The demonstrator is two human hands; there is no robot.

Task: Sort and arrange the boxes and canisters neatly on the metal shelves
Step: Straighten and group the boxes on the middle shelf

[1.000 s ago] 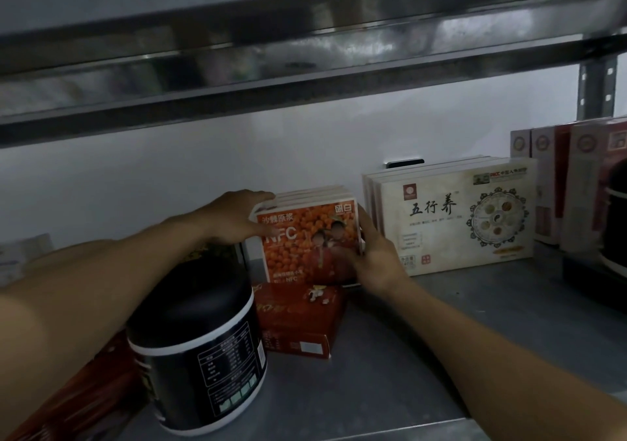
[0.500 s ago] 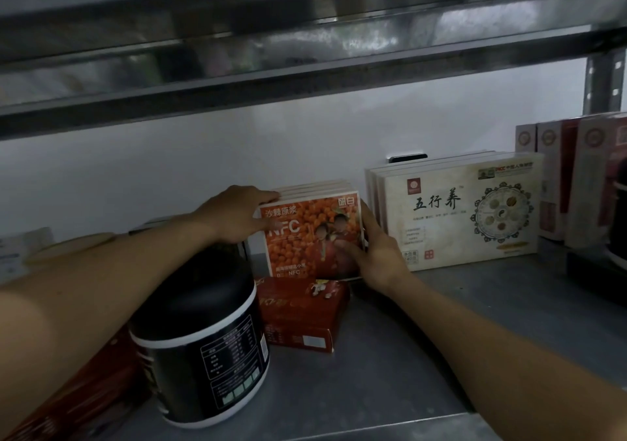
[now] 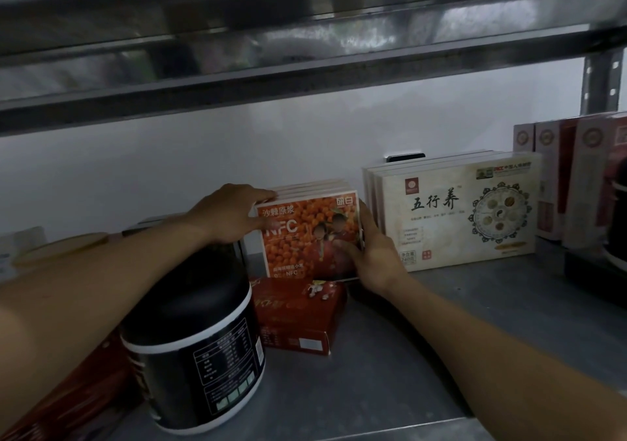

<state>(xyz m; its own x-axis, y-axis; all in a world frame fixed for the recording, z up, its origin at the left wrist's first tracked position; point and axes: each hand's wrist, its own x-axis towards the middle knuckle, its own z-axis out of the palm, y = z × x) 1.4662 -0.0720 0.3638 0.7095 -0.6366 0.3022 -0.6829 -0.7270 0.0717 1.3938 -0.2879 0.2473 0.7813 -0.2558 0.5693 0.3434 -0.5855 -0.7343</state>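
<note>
1. Our left hand (image 3: 234, 215) and right hand (image 3: 376, 252) clamp the upright stack of orange berry-printed cardboard boxes (image 3: 305, 237) from either side, thumbs on its front.
2. The stack stands far back on the grey metal shelf (image 3: 441, 332), just left of cream rectangular boxes (image 3: 458, 210).
3. A black round canister (image 3: 193, 345) sits near left.

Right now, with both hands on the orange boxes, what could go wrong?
The left forearm crosses just above the black canister near the shelf front; a careless pull-back could knock it off.
The red box lies flat directly before the orange boxes held by the left hand and right hand; sliding them forward may jam.
</note>
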